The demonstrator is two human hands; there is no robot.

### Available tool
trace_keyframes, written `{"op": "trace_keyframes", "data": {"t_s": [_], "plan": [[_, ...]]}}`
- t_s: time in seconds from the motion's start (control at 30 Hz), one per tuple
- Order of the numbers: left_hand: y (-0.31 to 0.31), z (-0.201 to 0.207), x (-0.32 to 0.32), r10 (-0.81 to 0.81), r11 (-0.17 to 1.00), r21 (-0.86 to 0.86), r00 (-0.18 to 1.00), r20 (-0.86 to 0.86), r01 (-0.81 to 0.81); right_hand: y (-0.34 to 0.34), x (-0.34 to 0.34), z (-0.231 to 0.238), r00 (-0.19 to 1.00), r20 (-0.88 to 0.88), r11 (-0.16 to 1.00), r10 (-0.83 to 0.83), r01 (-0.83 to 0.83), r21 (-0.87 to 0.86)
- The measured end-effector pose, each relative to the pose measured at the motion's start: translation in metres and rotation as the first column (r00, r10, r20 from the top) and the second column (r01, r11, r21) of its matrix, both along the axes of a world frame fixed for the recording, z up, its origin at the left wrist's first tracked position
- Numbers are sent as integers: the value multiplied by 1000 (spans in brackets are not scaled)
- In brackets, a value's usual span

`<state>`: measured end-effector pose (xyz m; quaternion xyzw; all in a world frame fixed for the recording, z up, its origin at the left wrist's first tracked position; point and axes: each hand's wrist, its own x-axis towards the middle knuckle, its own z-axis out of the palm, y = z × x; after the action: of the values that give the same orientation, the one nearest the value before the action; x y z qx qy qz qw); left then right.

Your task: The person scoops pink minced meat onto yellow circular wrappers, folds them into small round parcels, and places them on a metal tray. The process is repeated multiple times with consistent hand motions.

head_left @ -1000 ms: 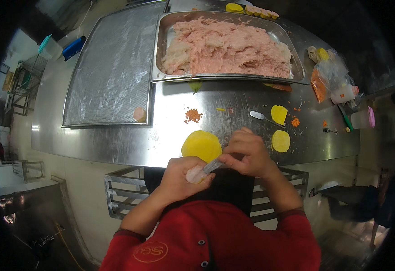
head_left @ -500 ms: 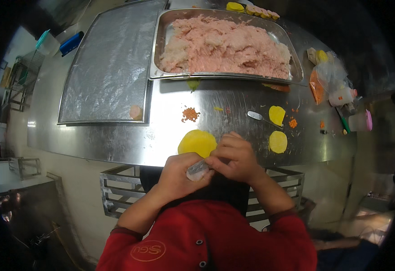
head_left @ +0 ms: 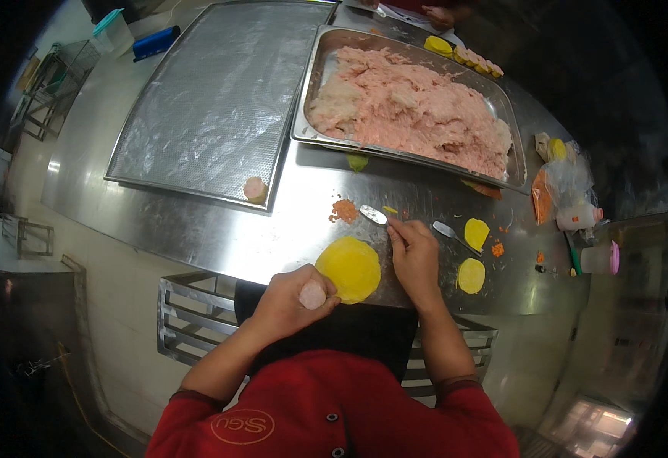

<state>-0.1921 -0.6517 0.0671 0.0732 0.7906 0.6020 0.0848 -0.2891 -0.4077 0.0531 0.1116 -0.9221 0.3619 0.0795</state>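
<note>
My left hand (head_left: 282, 304) is closed round a small dumpling (head_left: 313, 295), whose smooth pink filling shows on top; its wrapper is hidden by my fingers. In my right hand (head_left: 416, 258) is a small metal spatula (head_left: 374, 214), gripped by its handle, with the blade at the edge of a pile of finely chopped orange bits (head_left: 342, 211). A stack of round yellow wrappers (head_left: 353, 267) lies between my hands at the table's near edge, touching or close to my left fingertips.
A deep steel pan (head_left: 303, 126) of pink minced filling stands beyond my hands. Left of it, a plastic-lined tray (head_left: 204, 99) carries one dumpling (head_left: 254, 189). Another spatula (head_left: 445, 230) and yellow wrappers (head_left: 471, 275) lie right. Across the table, a person's hands (head_left: 438, 15) show.
My right hand has moved away from the dumpling, carrying the spatula forward to the orange bits. The left hand still holds the dumpling, its filling now uncovered. The view has turned somewhat.
</note>
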Motion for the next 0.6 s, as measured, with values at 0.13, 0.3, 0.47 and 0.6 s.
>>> {"op": "trace_keyframes", "data": {"t_s": [0.13,0.3,0.47,0.6], "plan": [[-1,1,1,61,997,-45,998,23,-60,-1,-2,2,1000,19,1000,-8,8,-14],[0,-3,-12,39,998,-46,999,-27,-41,4,2,22,977,210,984,43,-6,-176],[9,-4,-22,50,999,5,998,26,-50,4,30,44,914,277,918,297,-194,-345],[15,2,-24,9,991,134,1000,17,-11,-4,43,45,912,137,893,387,-334,-303]]}}
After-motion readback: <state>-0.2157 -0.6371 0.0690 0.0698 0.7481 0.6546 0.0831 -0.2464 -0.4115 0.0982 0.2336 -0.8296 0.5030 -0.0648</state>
